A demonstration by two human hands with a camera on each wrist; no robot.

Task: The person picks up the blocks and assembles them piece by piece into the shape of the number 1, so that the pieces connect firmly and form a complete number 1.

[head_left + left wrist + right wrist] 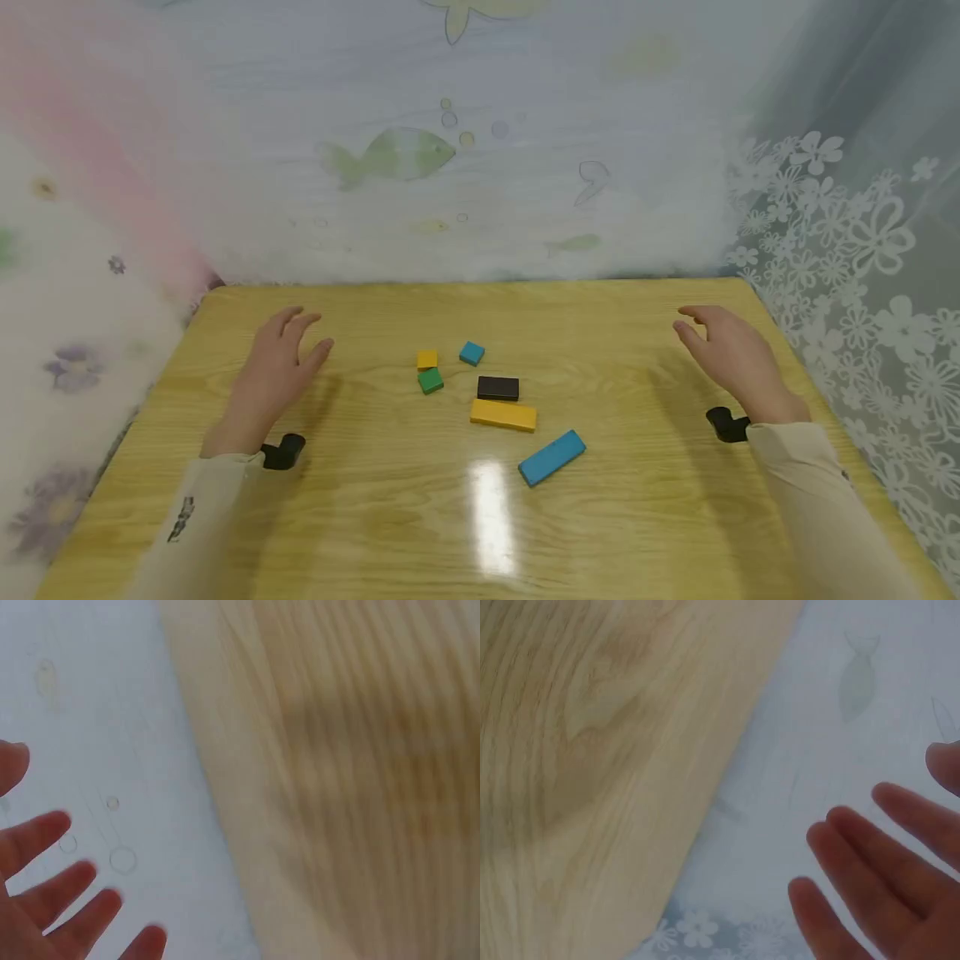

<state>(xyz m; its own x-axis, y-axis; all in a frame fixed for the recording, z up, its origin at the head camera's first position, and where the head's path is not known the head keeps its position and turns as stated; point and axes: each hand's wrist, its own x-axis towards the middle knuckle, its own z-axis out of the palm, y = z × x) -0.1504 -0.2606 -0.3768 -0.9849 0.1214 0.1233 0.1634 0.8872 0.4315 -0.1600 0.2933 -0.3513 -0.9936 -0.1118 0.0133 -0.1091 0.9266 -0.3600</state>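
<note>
Over the left part of the wooden table [375, 517] my left hand [276, 367] hovers with fingers spread, holding nothing. My right hand [731, 358] is held over the right part, its fingers relaxed and apart from any object. Between the hands lie small blocks: a yellow square block [427, 359], a green block [431, 381] touching or very near it, and a small blue block [472, 353]. Nearer the front are a black block [498, 387], a long yellow block [503, 415] just below it, and a long blue block [552, 458] lying at a slant.
A pale curtain with fish drawings [408, 154] hangs along the table's far edge. Flowered cloth [67, 367] borders the left side, and a lacy white-flower curtain [862, 250] the right. A black wrist mount [283, 452] sticks out by the left cuff.
</note>
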